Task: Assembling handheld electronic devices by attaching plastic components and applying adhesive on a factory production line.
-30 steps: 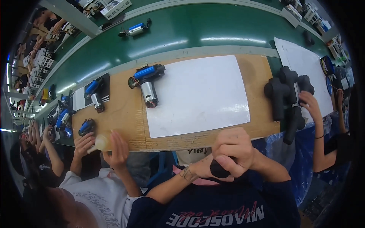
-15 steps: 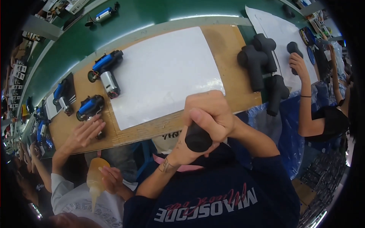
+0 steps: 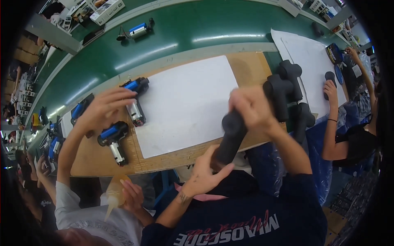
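A black massage gun [image 3: 232, 141] hangs tilted above the near edge of the work board, its round head up and its handle running down to the left. My right hand [image 3: 253, 107], slightly blurred, is closed round the head end. At the bottom of the handle is my left hand [image 3: 205, 170], its palm and fingers against the lower end and its thumb stretched out to the side. Part of the left fingers is hidden behind the handle. Under the gun lies a white sheet [image 3: 184, 106] on a brown board [image 3: 252, 67].
Several black massage guns [image 3: 279, 94] stand close by my right hand. On the left, a co-worker's hand [image 3: 108, 104] reaches over blue-and-silver motor assemblies [image 3: 113, 137]; the other holds a glue bottle [image 3: 116, 192]. Another person's hand [image 3: 329, 91] holds a dark part. A green table [image 3: 197, 24] lies behind.
The massage gun has swung from pointing end-on to lying slanted, and my hands have moved apart along it. The co-worker's left hand has moved up to another motor assembly. The view has shifted.
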A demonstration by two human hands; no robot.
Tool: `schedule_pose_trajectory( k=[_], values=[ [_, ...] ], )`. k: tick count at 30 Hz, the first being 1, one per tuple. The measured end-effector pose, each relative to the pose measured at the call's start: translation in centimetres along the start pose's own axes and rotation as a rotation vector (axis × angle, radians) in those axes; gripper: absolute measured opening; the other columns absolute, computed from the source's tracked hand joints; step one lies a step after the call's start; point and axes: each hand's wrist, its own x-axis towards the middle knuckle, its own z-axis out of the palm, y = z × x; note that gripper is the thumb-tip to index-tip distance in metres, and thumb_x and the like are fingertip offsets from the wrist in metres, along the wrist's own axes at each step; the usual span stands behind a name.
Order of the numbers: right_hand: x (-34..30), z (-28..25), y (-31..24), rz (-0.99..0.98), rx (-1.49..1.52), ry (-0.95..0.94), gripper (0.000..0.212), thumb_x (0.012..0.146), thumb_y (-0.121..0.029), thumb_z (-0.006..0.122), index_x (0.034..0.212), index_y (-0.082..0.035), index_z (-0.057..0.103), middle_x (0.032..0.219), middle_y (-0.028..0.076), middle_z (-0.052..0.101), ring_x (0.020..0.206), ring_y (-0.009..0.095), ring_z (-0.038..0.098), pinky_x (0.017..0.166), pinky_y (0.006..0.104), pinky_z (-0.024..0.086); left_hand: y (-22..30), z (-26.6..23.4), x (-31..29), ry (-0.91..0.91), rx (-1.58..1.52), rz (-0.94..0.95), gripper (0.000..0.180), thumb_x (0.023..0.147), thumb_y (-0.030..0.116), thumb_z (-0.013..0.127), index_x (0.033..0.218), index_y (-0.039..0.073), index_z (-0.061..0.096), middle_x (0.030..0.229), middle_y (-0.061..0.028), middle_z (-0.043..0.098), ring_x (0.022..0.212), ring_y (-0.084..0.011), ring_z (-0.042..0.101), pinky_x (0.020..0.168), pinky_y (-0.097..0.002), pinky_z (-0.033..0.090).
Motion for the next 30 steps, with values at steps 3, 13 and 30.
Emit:
schedule_pose_trajectory(
  k=[3,13,30],
  values=[
    [4.7,-3.6,2.1,0.045,-0.163,0.116,0.044,0.099,-0.028,0.054,0.067,0.002,0.052,0.058,0.007,0.044,0.057,0.012,0.043,0.055,0.0336,0.037,1.0,-3.0,-1.6,-0.026,0.07,0.01,0.021,0.094,0.008,0.072,0.11,-0.003,0.065,0.091,-0.0086,0.071,0.079,-0.0121,0.068,0.073,-0.0257,0.054],
    [12.6,-8.8,9.8,0.131,-0.651,-0.03,0.042,0.095,-0.027,0.061,0.071,0.007,0.053,0.06,0.019,0.044,0.057,0.023,0.046,0.059,0.0401,0.04,-0.8,-6.5,-3.3,0.547,0.402,0.237,0.01,0.093,0.003,0.071,0.101,-0.003,0.068,0.081,-0.0046,0.07,0.072,-0.0092,0.066,0.066,-0.0229,0.051],
    [36.8,7.3,7.2,-0.076,-0.961,-0.306,0.085,0.063,-0.002,0.073,0.144,-0.008,0.048,0.142,0.025,0.052,0.12,0.047,0.057,0.102,0.048,0.049,-3.7,-10.6,-0.8,0.953,0.528,0.453,0.009,0.078,0.001,0.075,0.084,0.007,0.071,0.063,-0.0036,0.062,0.049,-0.0148,0.06,0.045,-0.0269,0.045]
  ],
)
